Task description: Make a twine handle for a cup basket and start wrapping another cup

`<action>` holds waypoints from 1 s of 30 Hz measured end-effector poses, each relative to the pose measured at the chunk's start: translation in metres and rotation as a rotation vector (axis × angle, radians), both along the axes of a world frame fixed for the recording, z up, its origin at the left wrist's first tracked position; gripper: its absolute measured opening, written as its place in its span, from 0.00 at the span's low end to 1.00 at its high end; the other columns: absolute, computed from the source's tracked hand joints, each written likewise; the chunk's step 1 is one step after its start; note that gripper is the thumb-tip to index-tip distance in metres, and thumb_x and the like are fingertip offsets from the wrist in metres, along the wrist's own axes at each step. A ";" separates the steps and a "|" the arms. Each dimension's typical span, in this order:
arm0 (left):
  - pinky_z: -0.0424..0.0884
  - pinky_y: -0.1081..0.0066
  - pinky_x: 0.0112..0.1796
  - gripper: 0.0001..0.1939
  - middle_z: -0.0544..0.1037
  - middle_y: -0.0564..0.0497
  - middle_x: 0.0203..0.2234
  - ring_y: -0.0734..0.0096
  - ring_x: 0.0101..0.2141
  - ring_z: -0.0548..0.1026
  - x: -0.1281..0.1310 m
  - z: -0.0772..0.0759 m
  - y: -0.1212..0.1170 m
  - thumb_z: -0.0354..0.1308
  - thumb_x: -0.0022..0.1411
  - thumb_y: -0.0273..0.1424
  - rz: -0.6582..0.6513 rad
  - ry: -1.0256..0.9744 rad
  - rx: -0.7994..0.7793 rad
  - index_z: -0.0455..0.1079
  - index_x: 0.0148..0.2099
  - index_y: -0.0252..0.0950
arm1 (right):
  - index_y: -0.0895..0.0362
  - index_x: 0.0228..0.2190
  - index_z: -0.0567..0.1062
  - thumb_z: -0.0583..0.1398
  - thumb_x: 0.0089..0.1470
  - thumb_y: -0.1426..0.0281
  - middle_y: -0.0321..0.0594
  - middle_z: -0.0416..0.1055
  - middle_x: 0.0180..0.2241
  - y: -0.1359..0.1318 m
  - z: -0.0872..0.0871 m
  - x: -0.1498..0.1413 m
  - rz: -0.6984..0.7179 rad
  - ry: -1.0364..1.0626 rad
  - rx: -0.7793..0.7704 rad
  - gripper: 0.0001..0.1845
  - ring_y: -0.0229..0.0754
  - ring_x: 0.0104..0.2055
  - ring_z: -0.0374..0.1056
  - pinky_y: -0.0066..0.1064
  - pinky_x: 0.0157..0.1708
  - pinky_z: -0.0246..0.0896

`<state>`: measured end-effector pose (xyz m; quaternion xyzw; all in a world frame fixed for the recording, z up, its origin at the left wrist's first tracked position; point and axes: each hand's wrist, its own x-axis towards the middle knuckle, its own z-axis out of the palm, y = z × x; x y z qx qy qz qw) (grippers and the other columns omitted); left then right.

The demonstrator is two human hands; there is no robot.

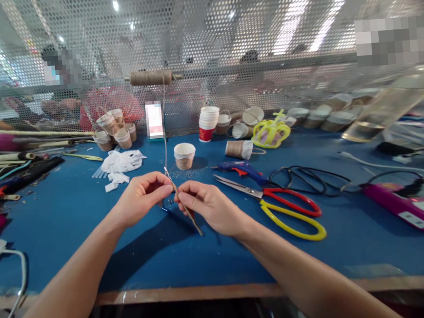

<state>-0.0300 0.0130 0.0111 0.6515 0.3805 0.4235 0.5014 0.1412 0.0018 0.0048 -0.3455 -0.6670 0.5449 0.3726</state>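
Note:
Over the middle of the blue table, my left hand [147, 196] pinches the upper part of a thin brown twine-wrapped stem [193, 221]. My right hand [208, 206] grips the same stem lower down, and its dark end points toward the table's front edge. From the stem's top a strand of twine [166, 150] runs up to a twine spool [150, 78] on a rod at the mesh screen. Just beyond my hands stands a twine-wrapped paper cup [185, 156] with a white cloth rim. To the right lie scissors [269, 193] with one red and one yellow handle.
A blue glue gun [240, 169] with a black cord lies behind the scissors. White cloth pieces [120, 163] and several wrapped cups [112, 127] are at the left back. Stacked paper cups [208, 122] stand before the mesh screen. A purple power strip [408, 204] is at right.

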 end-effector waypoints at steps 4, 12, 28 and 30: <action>0.61 0.75 0.24 0.08 0.70 0.54 0.23 0.77 0.23 0.67 -0.001 -0.001 0.001 0.59 0.52 0.34 -0.026 -0.042 -0.044 0.67 0.31 0.34 | 0.58 0.27 0.67 0.55 0.52 0.63 0.33 0.63 0.23 0.000 -0.001 0.000 0.013 0.017 -0.012 0.11 0.31 0.23 0.58 0.25 0.24 0.56; 0.60 0.75 0.24 0.06 0.68 0.56 0.21 0.79 0.21 0.63 0.007 -0.003 -0.002 0.57 0.52 0.31 0.104 0.006 0.013 0.66 0.28 0.34 | 0.57 0.26 0.65 0.58 0.48 0.66 0.32 0.62 0.22 0.001 -0.005 -0.004 -0.164 -0.085 0.119 0.08 0.32 0.22 0.57 0.25 0.23 0.54; 0.64 0.74 0.27 0.06 0.70 0.53 0.26 0.77 0.25 0.67 0.005 -0.002 -0.001 0.57 0.54 0.31 0.065 0.019 0.058 0.67 0.29 0.33 | 0.58 0.26 0.65 0.53 0.54 0.68 0.31 0.62 0.21 -0.001 0.000 -0.003 -0.113 -0.068 0.068 0.08 0.31 0.21 0.59 0.23 0.20 0.55; 0.62 0.75 0.25 0.07 0.70 0.54 0.26 0.78 0.24 0.66 0.005 -0.004 0.000 0.57 0.54 0.32 0.039 -0.037 0.017 0.66 0.29 0.33 | 0.58 0.26 0.65 0.53 0.54 0.67 0.31 0.62 0.20 -0.001 0.000 -0.003 -0.062 -0.004 -0.014 0.08 0.30 0.20 0.59 0.23 0.20 0.54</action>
